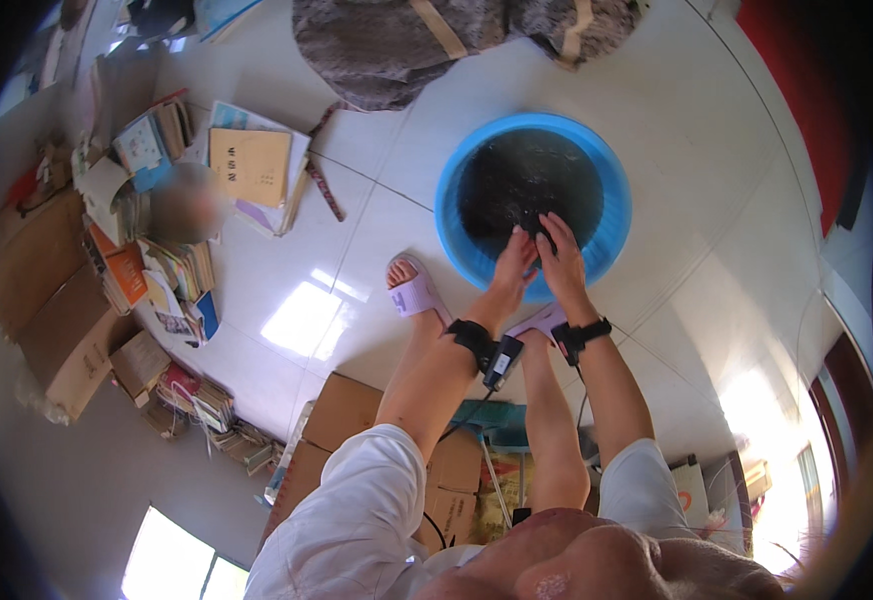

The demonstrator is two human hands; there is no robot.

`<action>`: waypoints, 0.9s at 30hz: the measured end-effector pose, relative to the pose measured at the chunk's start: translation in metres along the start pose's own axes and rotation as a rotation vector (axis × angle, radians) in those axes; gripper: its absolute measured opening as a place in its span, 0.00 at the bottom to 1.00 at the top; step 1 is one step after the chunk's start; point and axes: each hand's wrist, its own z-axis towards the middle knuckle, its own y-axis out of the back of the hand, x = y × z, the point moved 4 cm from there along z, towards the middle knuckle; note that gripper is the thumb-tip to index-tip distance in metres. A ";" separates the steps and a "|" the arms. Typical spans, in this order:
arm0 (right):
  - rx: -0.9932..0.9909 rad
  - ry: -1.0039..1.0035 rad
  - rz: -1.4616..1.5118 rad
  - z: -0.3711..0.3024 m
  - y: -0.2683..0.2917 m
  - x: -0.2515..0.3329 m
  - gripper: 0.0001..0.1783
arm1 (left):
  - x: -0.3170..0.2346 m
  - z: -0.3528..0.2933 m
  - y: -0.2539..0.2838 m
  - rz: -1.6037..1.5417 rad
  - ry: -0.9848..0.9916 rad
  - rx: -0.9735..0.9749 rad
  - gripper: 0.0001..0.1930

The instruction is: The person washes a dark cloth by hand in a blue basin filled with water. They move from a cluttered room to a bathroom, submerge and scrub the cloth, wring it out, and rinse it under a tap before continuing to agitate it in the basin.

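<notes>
A round light-blue plastic basin (612,255) stands on the floor, filled with dark, murky water (517,175). My left hand (515,264) and my right hand (563,262) are close together over its near side, fingertips at the water. The fingers of both curve inward toward each other. Something dark and wet shows between the fingertips; its kind cannot be made out against the dark water. Each wrist wears a black strap, and a small black device (503,362) hangs by the left one with a cable.
Piles of books and papers (157,270) and cardboard boxes (67,300) lie along the left. A tan envelope (249,165) tops one pile. Beyond the basin lies a grey-brown furry cover (377,50) with beige straps. My feet in pale purple slippers (417,294) flank the basin's near side.
</notes>
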 end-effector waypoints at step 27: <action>-0.264 -0.133 -0.439 0.026 0.115 -0.050 0.30 | -0.092 -0.056 0.041 0.961 -1.111 -0.539 0.19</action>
